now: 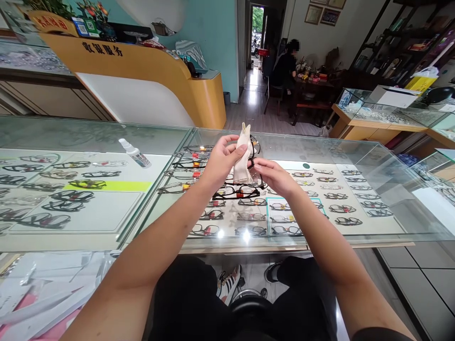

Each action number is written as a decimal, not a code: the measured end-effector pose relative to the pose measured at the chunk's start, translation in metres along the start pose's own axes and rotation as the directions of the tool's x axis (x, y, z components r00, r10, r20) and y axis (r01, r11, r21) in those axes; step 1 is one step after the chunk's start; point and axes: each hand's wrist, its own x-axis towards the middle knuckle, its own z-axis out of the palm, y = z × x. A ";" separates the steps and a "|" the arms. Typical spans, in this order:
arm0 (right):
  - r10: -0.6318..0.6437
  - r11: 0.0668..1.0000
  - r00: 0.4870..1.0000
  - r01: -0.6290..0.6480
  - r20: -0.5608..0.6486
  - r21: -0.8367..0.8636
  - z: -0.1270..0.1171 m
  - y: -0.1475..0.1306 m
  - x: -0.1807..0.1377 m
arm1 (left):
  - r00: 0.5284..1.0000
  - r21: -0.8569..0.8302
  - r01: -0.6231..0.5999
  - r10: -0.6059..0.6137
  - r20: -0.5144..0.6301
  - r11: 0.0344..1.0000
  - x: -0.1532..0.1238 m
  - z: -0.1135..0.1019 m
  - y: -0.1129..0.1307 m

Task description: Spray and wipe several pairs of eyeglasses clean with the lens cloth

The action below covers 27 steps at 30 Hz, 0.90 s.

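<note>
At the bottom edge of the frame, the person's knees in black trousers (185,303) sit over a tiled floor. A black-and-white striped sneaker (229,284) shows between them, and loose white and pink papers (42,293) lie in the lower left corner. Two bare forearms rise from there and meet over the glass-topped display counter (92,130) at mid-frame.

The left hand (222,158) is curled around a cream microfibre cloth (243,158). Thumb and fingers pinch it so that its zigzag-cut top corner stands upright above the knuckles. The right hand (273,176), just beside it and touching the cloth's lower edge, is closed in a narrow pinch on a pair of black-framed spectacles (254,144). Their rim shows behind the cloth, and how much of a lens the cloth wraps cannot be told. Both things are held above the counter at the centre of the frame.

Under the glass lie rows of displayed spectacle frames (249,230), and to the left a yellow-green strip (110,186). On the glass left of centre a small white spray bottle (135,153) lies on its side, well apart from the hands.

Farther back, in the upper left, curves an orange-and-white service desk (142,61). Right of centre at the top, a person in dark clothing (284,71) sits at a dark wooden table (313,90), near an open doorway (256,23).
</note>
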 end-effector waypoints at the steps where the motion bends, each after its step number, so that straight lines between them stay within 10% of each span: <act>1: 0.001 1.000 1.000 -0.001 -0.002 -0.009 -0.001 0.000 0.000 | 0.996 -0.004 0.079 -0.079 0.030 0.997 0.000 -0.001 0.002; 13: 0.086 0.993 0.995 -0.089 0.042 0.078 0.004 -0.007 0.000 | 0.943 -0.101 0.240 -0.207 0.261 0.965 -0.001 -0.001 0.013; 27: 0.138 0.990 0.990 -0.138 -0.015 0.014 0.000 0.002 0.002 | 0.996 0.227 -0.038 0.017 0.091 0.973 0.003 -0.009 0.001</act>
